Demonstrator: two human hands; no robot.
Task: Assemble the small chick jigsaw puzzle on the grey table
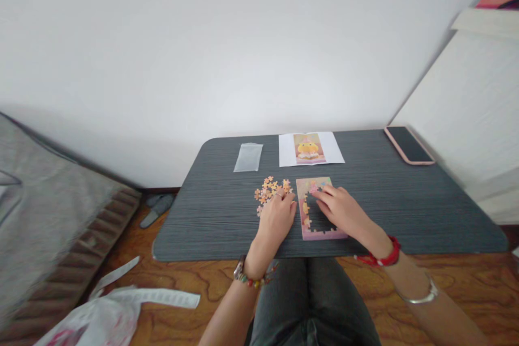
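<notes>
My left hand [277, 215] rests at the near right side of a heap of loose jigsaw puzzle pieces [265, 193], its fingers slightly apart and touching the pieces. To its right lies a small jigsaw puzzle [300, 200] with a pink and yellow border joined up and a dark gap in the middle. At the top inner edge of that border, my right hand [338, 206] has its thumb and fingers closed together at a pink puzzle piece [313, 188]. The fingers partly hide the puzzle's upper right side.
Behind the puzzle lies a white sheet [287, 151] with a printed yellow character picture [309, 148]. A clear plastic bag [248, 157] is at the left, a phone [409, 145] at the far right. The dark table [211, 200] stands against a white wall.
</notes>
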